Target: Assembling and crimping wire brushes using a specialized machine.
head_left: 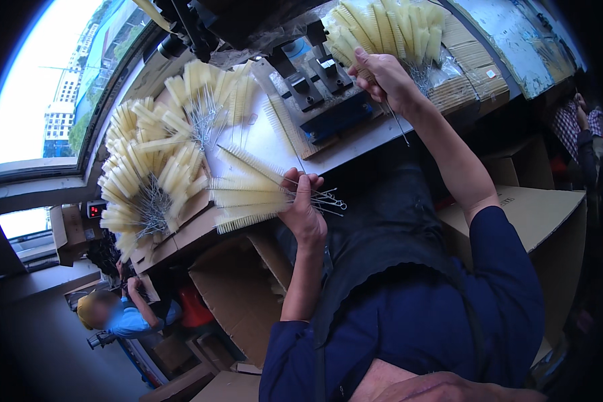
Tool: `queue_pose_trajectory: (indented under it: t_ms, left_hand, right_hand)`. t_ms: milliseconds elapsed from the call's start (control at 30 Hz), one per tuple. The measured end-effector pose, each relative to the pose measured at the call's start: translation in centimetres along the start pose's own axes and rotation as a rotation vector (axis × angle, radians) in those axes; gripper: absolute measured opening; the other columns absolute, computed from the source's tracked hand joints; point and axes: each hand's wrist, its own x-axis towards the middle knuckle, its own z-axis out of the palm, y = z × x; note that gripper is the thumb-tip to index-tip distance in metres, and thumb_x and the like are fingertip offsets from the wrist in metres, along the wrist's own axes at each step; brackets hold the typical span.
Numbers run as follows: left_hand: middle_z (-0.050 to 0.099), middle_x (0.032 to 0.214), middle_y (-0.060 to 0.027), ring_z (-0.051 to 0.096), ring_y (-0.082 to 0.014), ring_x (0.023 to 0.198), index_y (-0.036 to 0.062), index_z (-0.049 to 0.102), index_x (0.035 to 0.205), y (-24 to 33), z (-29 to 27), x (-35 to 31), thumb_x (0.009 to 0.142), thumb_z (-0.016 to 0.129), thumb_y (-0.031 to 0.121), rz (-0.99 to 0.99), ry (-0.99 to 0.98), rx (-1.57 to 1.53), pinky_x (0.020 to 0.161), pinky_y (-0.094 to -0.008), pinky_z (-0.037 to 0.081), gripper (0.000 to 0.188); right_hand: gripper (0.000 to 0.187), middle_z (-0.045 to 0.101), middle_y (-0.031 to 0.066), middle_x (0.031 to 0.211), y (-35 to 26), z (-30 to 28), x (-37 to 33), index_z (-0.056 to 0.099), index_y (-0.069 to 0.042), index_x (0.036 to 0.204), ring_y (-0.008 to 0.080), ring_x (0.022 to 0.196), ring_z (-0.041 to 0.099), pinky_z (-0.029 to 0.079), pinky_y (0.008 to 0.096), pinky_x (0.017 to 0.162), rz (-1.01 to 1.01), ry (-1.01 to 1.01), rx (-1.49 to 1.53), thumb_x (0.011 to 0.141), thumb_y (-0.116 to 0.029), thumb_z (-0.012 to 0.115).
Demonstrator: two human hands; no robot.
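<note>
My left hand (304,213) is closed around the wire stems of several tube brushes (249,195). Their cream bristle heads fan out to the left, while the looped wire ends stick out on the right. At the upper right, my right hand (390,82) grips a single brush by its twisted wire stem (400,125), which points down past the bench edge. Its bristle part is mostly hidden by the fingers or blends with the brushes behind. That hand is beside a dark metal fixture (328,100) on the bench. Another brush (287,127) lies along the fixture's left side.
Large heaps of brushes (132,151) cover the bench's left end; another pile (388,30) rests on cardboard at the back right. Cardboard boxes (238,295) stand below the bench and at my right (516,211). A co-worker (137,315) sits at lower left; another person (578,127) shows far right.
</note>
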Motion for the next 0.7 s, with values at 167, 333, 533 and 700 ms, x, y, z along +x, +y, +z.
queue_pose_trajectory:
  t_ms: [167, 333, 533, 700]
  left_hand:
    - [0.062, 0.101, -0.0099, 0.066, -0.0196, 0.086, -0.0033, 0.057, 0.114, 0.1, 1.8, -0.4, 0.093, 0.062, -0.004, -0.035, -0.03, -0.017, 0.078, -0.0351, 0.06, 0.022]
    - [0.061, 0.1, -0.01, 0.067, -0.0203, 0.086, -0.0032, 0.057, 0.115, -0.4, 3.3, -1.0, 0.093, 0.062, -0.004, -0.083, -0.08, -0.02, 0.077, -0.0355, 0.061, 0.023]
    - [0.062, 0.104, -0.0119, 0.068, -0.0218, 0.085, -0.0045, 0.057, 0.114, -1.3, 3.6, -2.3, 0.092, 0.064, -0.002, -0.256, -0.141, -0.023, 0.078, -0.0369, 0.061, 0.023]
    - [0.063, 0.092, -0.0103, 0.069, -0.0236, 0.084, -0.0032, 0.055, 0.114, 0.4, 2.5, -2.8, 0.099, 0.057, 0.004, -0.157, -0.046, -0.072, 0.081, -0.0395, 0.06, 0.017]
  right_hand:
    - [0.046, 0.066, 0.0163, 0.101, -1.0, -1.2, 1.2, 0.057, 0.002, 0.122, 0.024, 0.09, 0.064, 0.052, 0.0332, 0.078, -0.758, 0.698, -0.684, 0.1, -0.039, 0.055]
    - [0.051, 0.064, 0.0109, 0.115, 2.5, 5.1, -4.4, 0.051, 0.005, 0.13, 0.0128, 0.1, 0.06, 0.049, 0.0274, 0.087, -0.419, 0.123, -0.346, 0.099, -0.034, 0.062]
    - [0.034, 0.061, 0.002, 0.077, 4.4, 10.0, -5.2, 0.061, 0.002, 0.109, 0.0064, 0.062, 0.055, 0.046, 0.0221, 0.055, -0.002, -0.177, 0.203, 0.101, -0.031, 0.059]
    - [0.033, 0.059, 0.0037, 0.07, 4.9, 9.4, -2.3, 0.061, 0.004, 0.104, 0.0035, 0.041, 0.043, 0.033, 0.0174, 0.035, 0.06, -0.089, 0.365, 0.104, -0.028, 0.052]
